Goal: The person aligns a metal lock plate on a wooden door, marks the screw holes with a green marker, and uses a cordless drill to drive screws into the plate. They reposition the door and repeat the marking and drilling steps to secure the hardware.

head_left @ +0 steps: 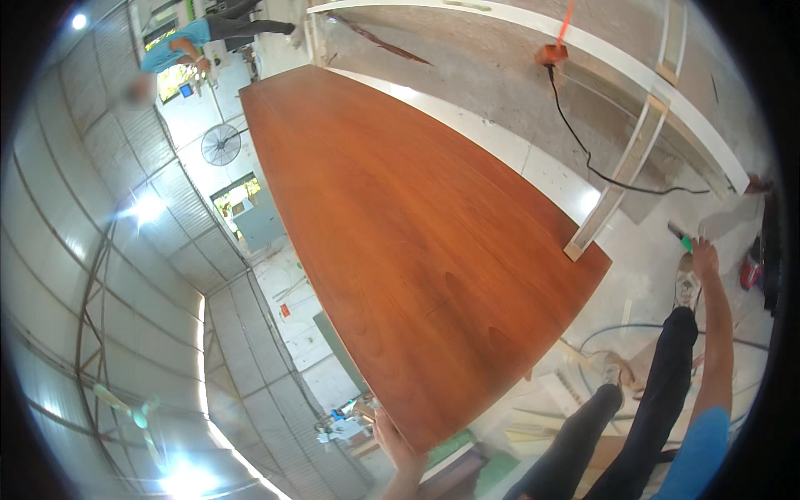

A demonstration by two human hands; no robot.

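At the lower end of the wooden panel [400, 233], one long edge is gripped by the left hand [397, 442]; its fingers are closed on that edge, though their tips are partly hidden and their exact placing cannot be told. By the right hand [706, 258], held out to the far right of the view, a green-handled tool [687, 243] with a dark end is grasped, its fingers curled narrowly around the handle. The kind of tool cannot be made out. The tool is kept well apart from the panel.

The middle of the view is filled by the panel, which is smooth, reddish brown and streaked with darker grain. Near its right corner, its face is partly covered by a pale strut [617, 179], which is joined to a long white frame [467, 12]. An orange box [551, 55] is seen at that frame, and from it a black cable [587, 156] is trailed in a loose curve.

Beside the panel's lower right edge, the person's dark-trousered legs [667, 367] are seen over a pale floor [637, 279]. Past the panel's opposite edge, a round fan [222, 145] is shown. Farther off, at the upper left, a co-worker in a blue top [187, 37] is seen, by whom something indistinct is being handled.
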